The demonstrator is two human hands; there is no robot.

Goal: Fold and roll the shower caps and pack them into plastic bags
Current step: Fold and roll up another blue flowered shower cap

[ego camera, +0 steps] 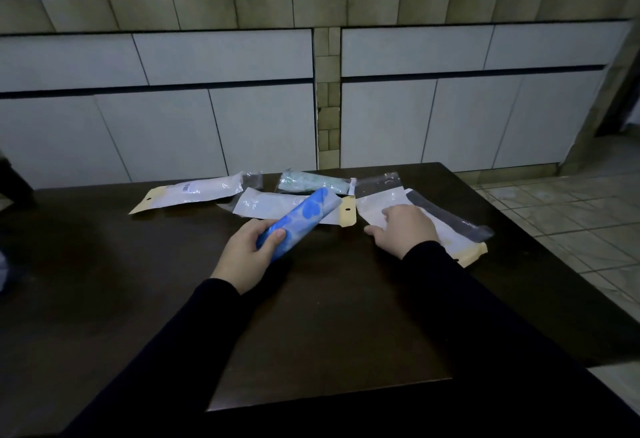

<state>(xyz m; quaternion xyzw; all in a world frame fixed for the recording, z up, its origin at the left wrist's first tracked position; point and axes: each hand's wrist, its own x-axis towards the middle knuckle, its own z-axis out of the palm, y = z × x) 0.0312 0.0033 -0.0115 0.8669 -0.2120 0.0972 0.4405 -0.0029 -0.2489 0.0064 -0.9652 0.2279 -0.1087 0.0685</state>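
My left hand (pixel 246 250) grips the near end of a rolled blue shower cap (pixel 304 216) with darker blue hearts, held just above the dark table (pixel 138 281). My right hand (pixel 403 229) lies with loosely bent fingers on an empty plastic bag (pixel 450 229) with a cream header, at the right of the table. Another flat bag (pixel 266 203) sits under the roll's far end. A bag holding a rolled pale green cap (pixel 311 182) lies behind it. A white packed bag (pixel 194 193) lies at the left.
White cabinet doors (pixel 242 126) and a tiled counter edge stand behind the table. Tiled floor (pixel 571 212) shows at the right, past the table's edge. A dark object (pixel 14 178) is at the far left.
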